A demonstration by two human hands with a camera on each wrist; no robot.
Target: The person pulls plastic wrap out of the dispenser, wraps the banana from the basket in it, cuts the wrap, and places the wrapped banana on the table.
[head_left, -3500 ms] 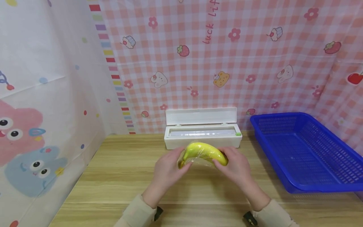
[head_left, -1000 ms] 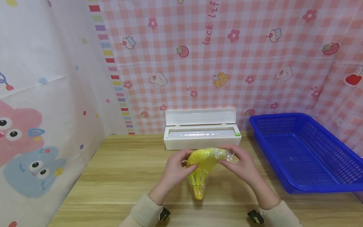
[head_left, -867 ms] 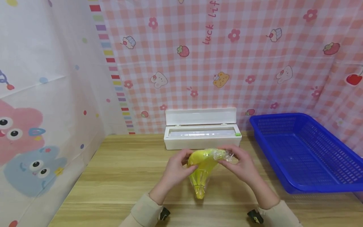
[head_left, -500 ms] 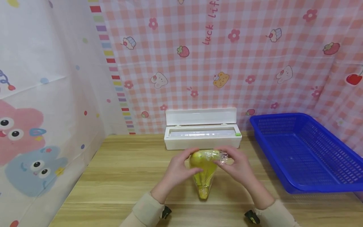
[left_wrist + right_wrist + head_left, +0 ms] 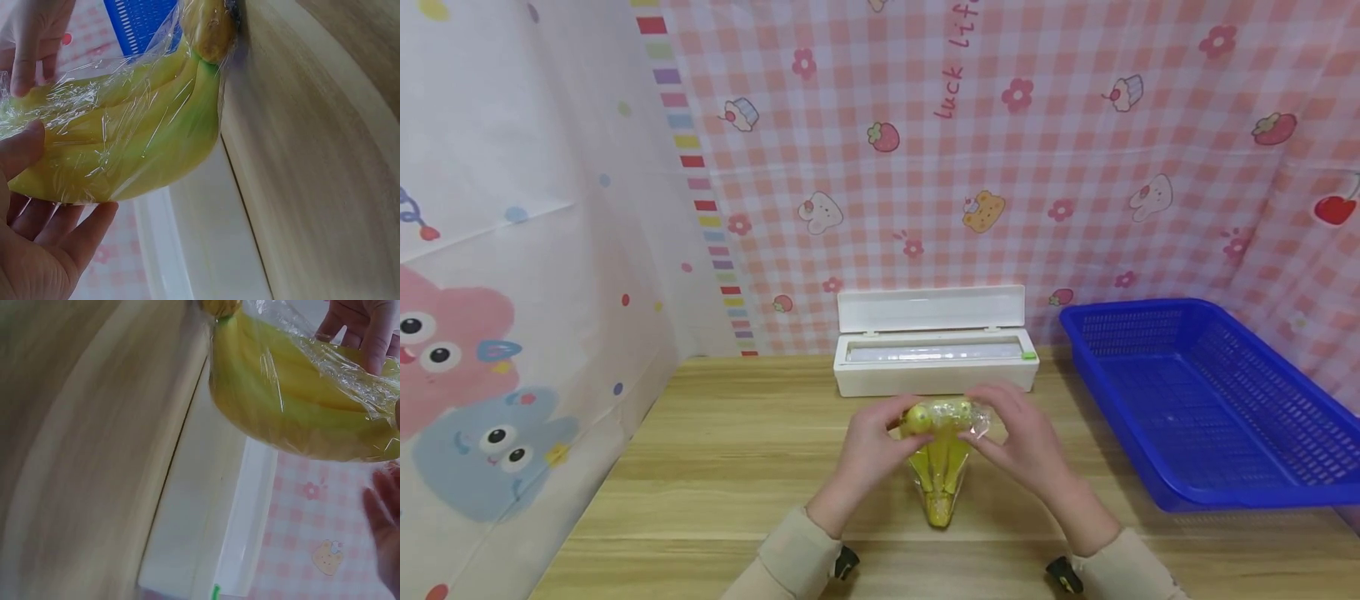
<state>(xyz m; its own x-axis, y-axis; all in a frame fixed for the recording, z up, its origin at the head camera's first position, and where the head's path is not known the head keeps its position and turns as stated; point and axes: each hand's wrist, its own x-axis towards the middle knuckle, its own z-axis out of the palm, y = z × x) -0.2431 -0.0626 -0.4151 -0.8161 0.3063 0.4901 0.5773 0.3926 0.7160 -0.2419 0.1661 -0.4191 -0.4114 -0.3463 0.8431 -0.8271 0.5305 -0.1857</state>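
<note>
A bunch of bananas (image 5: 938,458) in clear plastic wrap (image 5: 112,119) is between both hands, stem end pointing down toward me and tips facing away. My left hand (image 5: 877,442) grips its left side, thumb on the near face and fingers on the far side; the left wrist view shows this hand (image 5: 47,250) with fingertips against the outer banana. My right hand (image 5: 1021,437) holds the right side by the tips, where the wrap bunches up loosely. The brown stem (image 5: 210,31) shows through the film close to the tabletop.
Behind the bananas stands a white cling film dispenser (image 5: 936,379), lid up, with a film roll inside and a green slider (image 5: 1028,355). A blue plastic basket (image 5: 1120,425) sits at the right of the wooden table (image 5: 722,467). Patterned cloths (image 5: 880,183) hang at back and sides.
The bunch has turned from lying crosswise to having its stem toward me. Over the last second it has straightened and the right hand has moved left, closer to the left hand.
</note>
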